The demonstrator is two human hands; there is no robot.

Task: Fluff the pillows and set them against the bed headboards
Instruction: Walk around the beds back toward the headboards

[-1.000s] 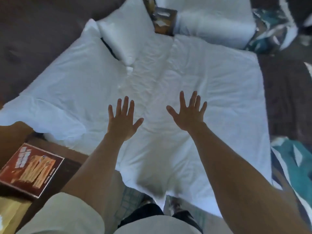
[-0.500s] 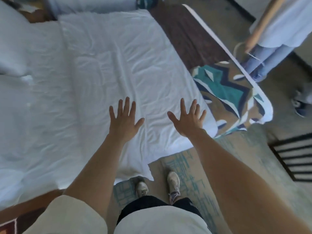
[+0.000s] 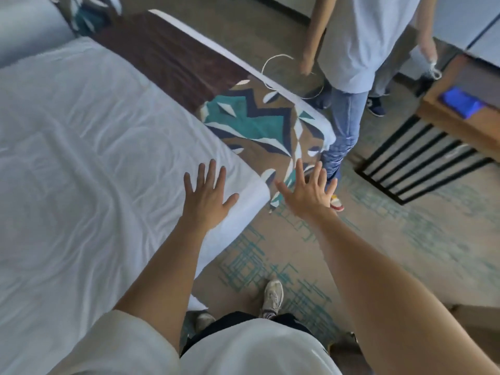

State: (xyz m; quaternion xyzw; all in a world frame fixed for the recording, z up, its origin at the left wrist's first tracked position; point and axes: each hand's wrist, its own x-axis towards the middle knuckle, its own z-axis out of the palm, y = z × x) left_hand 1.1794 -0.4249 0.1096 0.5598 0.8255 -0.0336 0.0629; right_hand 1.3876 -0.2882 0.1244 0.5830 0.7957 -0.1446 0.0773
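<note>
Both arms extended forward and downward, bare from the short sleeves to the wrists. Left hand (image 3: pixel 207 197) held flat, palm down, fingers (image 3: pixel 202 173) spread and straight, thumb angled out to the right. Right hand (image 3: pixel 308 189) likewise flat, palm down, fingers spread, thumb angled out to the left. Hands side by side, apart, at roughly equal reach. Nothing held in either hand. Elbows near straight, forearms converging slightly toward the hands.
</note>
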